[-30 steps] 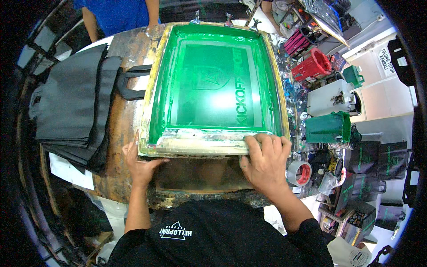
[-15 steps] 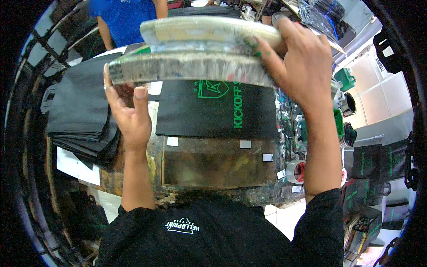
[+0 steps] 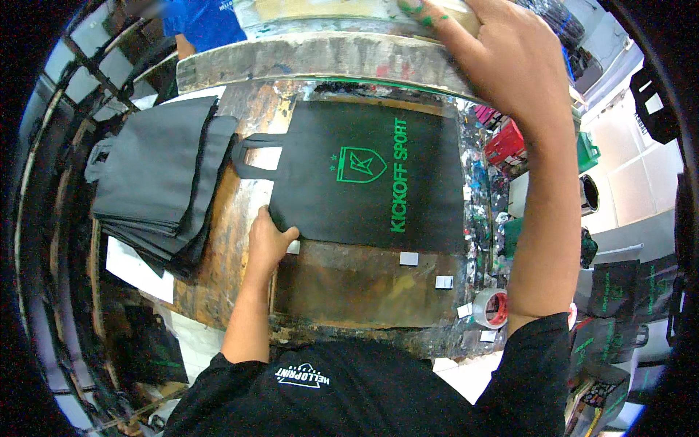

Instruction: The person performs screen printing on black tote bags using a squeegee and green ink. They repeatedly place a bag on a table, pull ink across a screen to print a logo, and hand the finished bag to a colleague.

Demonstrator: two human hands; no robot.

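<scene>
Worktable [image 3: 226, 264] of paint-streaked wood fills most of my remote view. Above its far edge I see the screen-printing frame [image 3: 320, 60], held up off the surface; the right hand [image 3: 506, 62] grips its near bar, fingers over the top. Black tote bags [image 3: 153, 167] lie stacked along the left edge. The printed tote bag [image 3: 368, 200] lies flat mid-table, handles toward the stack. I find the left hand [image 3: 271, 240] at that bag's near left corner, thumb and fingers narrowly parted; whether they pinch fabric I cannot tell.

I judge the step as getting at the printed piece under the raised frame; the next move seems to call for holding the frame high and handling the bag by its plain margin, since the ink may be wet.

Near the right edge sits a tape roll [image 3: 480, 309], with small white tabs [image 3: 408, 258] by the bag. For writing, I see bold green capitals [image 3: 398, 175] beside a green shield emblem [image 3: 362, 165], and a white shirt logo [image 3: 302, 374].
</scene>
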